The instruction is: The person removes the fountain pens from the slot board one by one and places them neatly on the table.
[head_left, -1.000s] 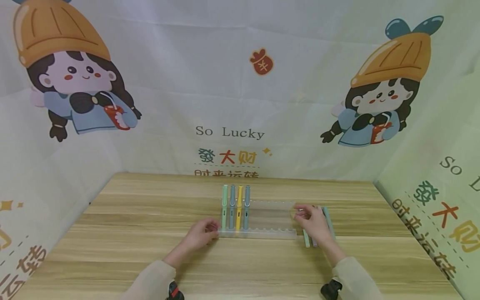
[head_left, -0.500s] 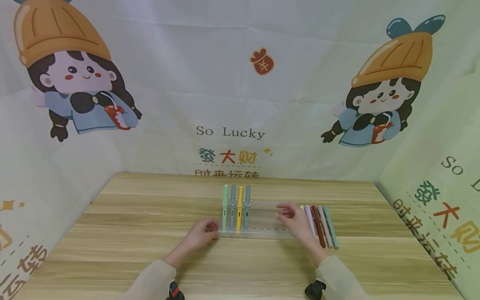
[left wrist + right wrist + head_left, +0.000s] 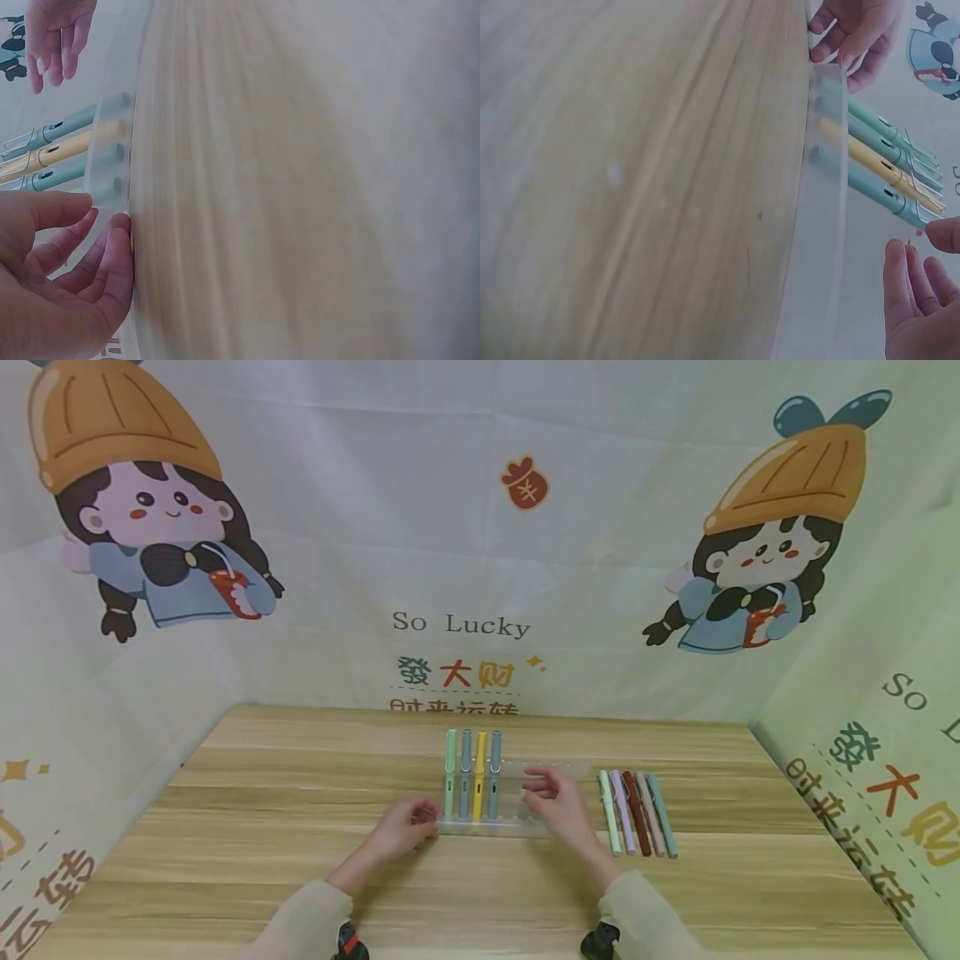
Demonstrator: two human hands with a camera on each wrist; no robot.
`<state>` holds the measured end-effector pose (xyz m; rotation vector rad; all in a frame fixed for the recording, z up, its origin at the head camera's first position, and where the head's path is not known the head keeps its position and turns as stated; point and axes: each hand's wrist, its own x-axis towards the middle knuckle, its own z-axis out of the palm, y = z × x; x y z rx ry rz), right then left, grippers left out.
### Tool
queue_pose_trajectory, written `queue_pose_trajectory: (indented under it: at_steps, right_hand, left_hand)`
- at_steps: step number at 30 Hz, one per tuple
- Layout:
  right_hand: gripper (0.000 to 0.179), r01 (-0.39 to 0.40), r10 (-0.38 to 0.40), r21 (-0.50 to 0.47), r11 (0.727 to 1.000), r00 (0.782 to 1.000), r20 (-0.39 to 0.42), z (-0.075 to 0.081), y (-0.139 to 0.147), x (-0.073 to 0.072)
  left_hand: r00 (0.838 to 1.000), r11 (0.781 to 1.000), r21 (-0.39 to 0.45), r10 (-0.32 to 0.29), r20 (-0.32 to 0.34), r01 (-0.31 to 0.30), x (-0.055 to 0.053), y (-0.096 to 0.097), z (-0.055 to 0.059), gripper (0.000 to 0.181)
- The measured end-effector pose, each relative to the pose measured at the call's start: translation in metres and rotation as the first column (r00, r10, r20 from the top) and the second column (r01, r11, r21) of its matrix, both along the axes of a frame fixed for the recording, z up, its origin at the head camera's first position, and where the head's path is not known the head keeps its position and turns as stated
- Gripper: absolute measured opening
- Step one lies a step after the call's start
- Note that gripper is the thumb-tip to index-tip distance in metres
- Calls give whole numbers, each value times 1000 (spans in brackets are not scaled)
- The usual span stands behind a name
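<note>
A clear plastic pen rack with a notched front edge lies across the table. On its left part lie several capped pens: a light green pen, a blue pen, a yellow pen and another blue pen. My left hand holds the rack's left end, thumb and fingertips at its corner in the left wrist view. Over the rack's right half hovers my right hand, thumb and fingers apart with nothing between them, just right of the pens.
Several more pens lie side by side on the wooden table right of the rack: a mint pen, a lilac pen, a dark red pen, a pinkish pen and a teal pen. Printed cloth hangs behind.
My right hand has moved left from the loose pens to over the rack, uncovering the row of loose pens. The left hand and the pens on the rack have stayed put.
</note>
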<state>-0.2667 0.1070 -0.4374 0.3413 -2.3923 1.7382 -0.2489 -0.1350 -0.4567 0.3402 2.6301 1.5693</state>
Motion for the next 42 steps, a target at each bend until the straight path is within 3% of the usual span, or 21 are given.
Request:
queue_pose_trajectory:
  at_steps: [20, 26, 42]
  right_hand:
    - [40, -2, 2, -39, 999, 1000, 5, -6, -32, -8]
    - [41, 17, -17, -30, 999, 1000, -3, -6, -37, -11]
    - [47, -27, 27, -29, 999, 1000, 2, -2, -41, -11]
  left_hand:
    - [1000, 1000, 10, -4, 18, 4, 1, 0, 1, 12]
    - [1000, 1000, 15, 0, 13, 0, 1, 0, 1, 12]
    - [1000, 1000, 3, -13, -1, 13, 0, 0, 2, 12]
